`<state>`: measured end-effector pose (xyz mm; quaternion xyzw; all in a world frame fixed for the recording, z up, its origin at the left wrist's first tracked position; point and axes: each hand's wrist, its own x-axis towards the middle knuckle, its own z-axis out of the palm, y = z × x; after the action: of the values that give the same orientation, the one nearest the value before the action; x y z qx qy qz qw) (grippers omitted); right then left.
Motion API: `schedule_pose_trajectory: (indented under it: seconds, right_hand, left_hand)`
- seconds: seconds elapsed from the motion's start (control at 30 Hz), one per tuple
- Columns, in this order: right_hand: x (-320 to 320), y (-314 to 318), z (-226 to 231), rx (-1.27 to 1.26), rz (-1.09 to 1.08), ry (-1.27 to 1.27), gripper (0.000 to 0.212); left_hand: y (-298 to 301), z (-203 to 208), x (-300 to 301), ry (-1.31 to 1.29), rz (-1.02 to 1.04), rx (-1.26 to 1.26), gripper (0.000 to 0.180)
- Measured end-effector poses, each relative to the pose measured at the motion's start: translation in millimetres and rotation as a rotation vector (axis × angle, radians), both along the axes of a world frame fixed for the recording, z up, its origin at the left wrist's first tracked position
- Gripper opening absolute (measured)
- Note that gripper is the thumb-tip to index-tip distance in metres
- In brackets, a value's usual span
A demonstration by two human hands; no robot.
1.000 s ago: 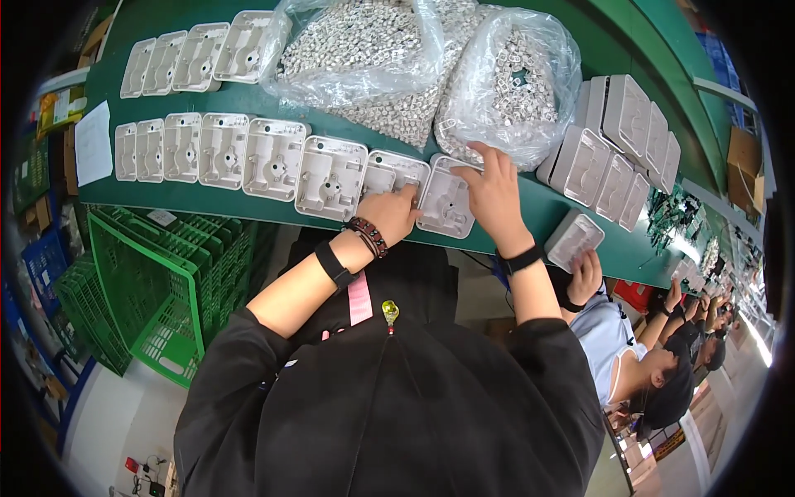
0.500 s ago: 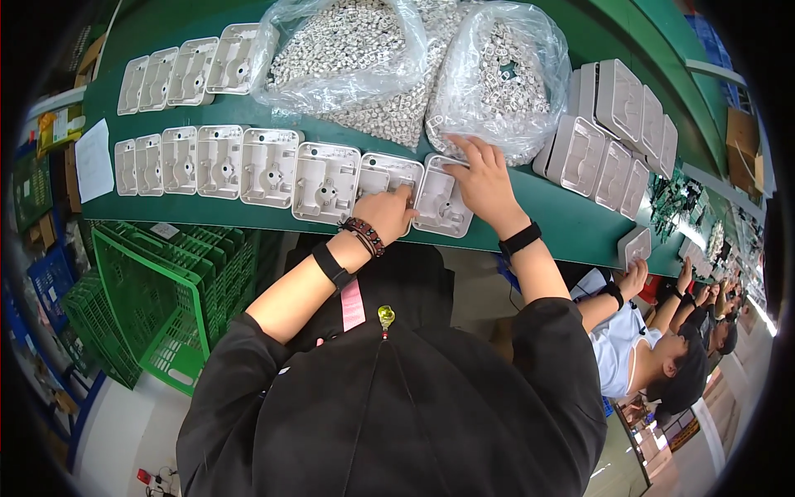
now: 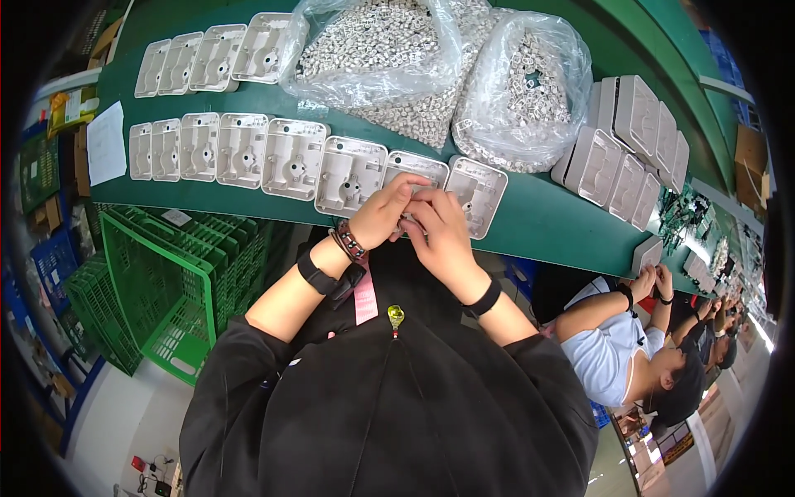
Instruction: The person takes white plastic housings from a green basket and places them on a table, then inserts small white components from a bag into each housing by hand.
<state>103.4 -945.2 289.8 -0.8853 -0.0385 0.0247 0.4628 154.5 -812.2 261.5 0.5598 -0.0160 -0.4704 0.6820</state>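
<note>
Both my hands meet at the front edge of a row of light grey plastic housings. My left hand is closed, its fingertips bent toward the right hand. Right against it, my right hand has curled fingers pinched together. Whatever lies between the fingertips is hidden or too small to name. Behind them is a partly covered housing, and the row's right-end housing lies beside my right hand. Beyond the row, a see-through plastic bag holds many small whitish parts.
A larger bag of the same parts stands left of it, with loose parts between. More housings line the back left; others are stacked at right. Green crates stand lower left. A co-worker sits at right, handling a grey housing.
My right hand has moved from the right bag's edge and end housing down and left to meet my left hand. The view has shifted slightly, and the co-worker's hands have come together.
</note>
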Motion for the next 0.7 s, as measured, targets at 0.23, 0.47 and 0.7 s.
schedule_pose_trajectory:
  seconds: [0.23,0.47,0.7]
  right_hand:
    - [0.9,8.1,2.2,-0.189,0.032,-0.122,0.023]
    - [0.3,7.5,-3.1,0.454,-0.411,0.188,0.016]
    - [11.2,-1.7,-15.1,0.299,-0.234,-0.067,0.015]
  left_hand:
    - [13.9,3.0,5.2,0.051,-0.066,-0.039,0.048]
    - [8.4,-1.2,11.3,-0.041,-0.144,0.030,0.034]
    - [15.5,-1.8,17.6,0.307,-0.101,-0.223,0.028]
